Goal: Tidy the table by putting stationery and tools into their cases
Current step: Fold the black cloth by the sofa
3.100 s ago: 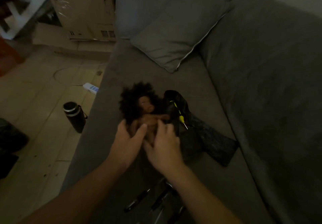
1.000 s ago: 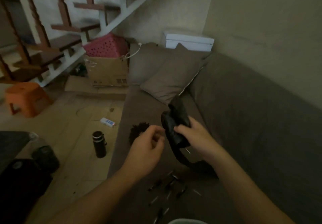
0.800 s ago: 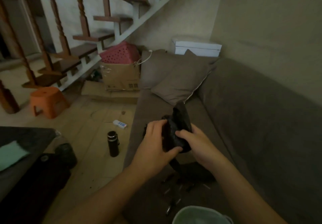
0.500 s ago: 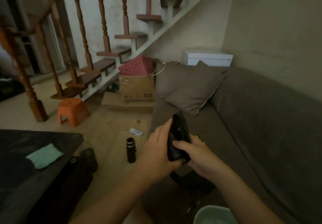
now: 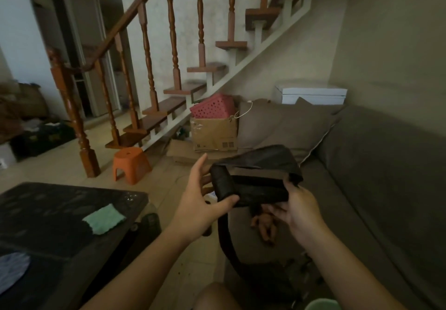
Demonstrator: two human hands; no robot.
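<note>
Head view: black fabric case (image 5: 251, 189) is held in mid-air over the front edge of the sofa (image 5: 386, 177) seat, long axis approx. horizontal, flap raised at rear. L hand (image 5: 200, 201) grips the rolled L end: thumb curled under, fingers up behind. R hand (image 5: 298, 207) pinches the R end, thumb on top, fingers curled beneath. Black strap (image 5: 225, 239) hangs from the case toward frame bottom. Doll (image 5: 264, 225) lies on the seat below the case, apart from it. Small dark tools (image 5: 301, 263) lie on the seat nr R forearm; type cannot be told. Tabletop (image 5: 48, 213) at L carries a green cloth (image 5: 103, 218). Orange stool (image 5: 131, 163) and cardboard box (image 5: 213, 135) w/ pink basket (image 5: 212, 109) stand by the staircase (image 5: 173, 102).
</note>
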